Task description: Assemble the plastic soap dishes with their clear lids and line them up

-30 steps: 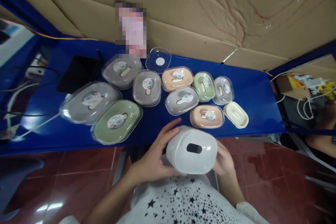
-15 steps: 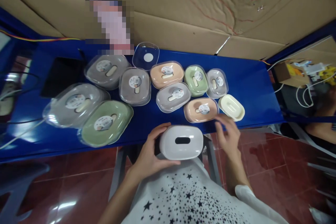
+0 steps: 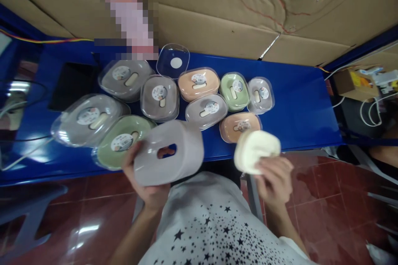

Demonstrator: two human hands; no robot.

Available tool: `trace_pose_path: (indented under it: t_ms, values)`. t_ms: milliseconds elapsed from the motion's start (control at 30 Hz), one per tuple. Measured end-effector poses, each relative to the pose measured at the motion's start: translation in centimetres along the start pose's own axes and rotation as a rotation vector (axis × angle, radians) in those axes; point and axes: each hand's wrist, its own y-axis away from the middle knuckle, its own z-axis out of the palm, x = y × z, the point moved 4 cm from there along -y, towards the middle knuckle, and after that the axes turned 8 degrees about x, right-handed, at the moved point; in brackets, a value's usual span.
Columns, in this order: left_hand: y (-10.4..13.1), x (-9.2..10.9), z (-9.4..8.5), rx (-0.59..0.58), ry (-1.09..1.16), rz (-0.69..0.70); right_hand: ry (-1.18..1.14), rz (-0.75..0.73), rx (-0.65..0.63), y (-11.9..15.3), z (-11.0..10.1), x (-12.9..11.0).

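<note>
Left hand point(image 3: 149, 188) clasps a white slotted box point(image 3: 169, 153) from beneath, fingers curled round its near edge — box tilted, raised over the near edge of the blue table point(image 3: 298, 107). Right hand point(image 3: 273, 178) closed on a cream soap dish point(image 3: 256, 150), held just off the table edge. Behind — lidded soap dishes: green point(image 3: 122, 140), peach point(image 3: 239, 126), grey point(image 3: 207, 109).

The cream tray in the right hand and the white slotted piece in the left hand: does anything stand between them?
Nothing visible does. The right hand holds the cream tray and the left hand holds the white slotted piece; only open air above the table edge and the star-printed shirt separates them.
</note>
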Motion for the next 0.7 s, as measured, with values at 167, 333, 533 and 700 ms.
trace_pose_path:
  t_ms: [167,333,533,700]
  values:
    - [0.3,1.4,-2.0,0.272,-0.086,0.142,-0.304,-0.139,-0.482,0.6,7.8,-5.0]
    - [1.5,-0.2,-2.7,-0.083,-0.158,0.223,-0.292,-0.147,-0.483,-0.9,11.3,-4.3]
    - [2.4,-1.2,-0.5,-0.253,-0.12,0.191,-0.289,-0.029,-0.333,-1.4,9.7,-2.7]
    - [2.5,-0.5,1.1,-0.319,-0.267,0.237,-0.244,0.213,-0.334,-0.2,8.8,-0.8]
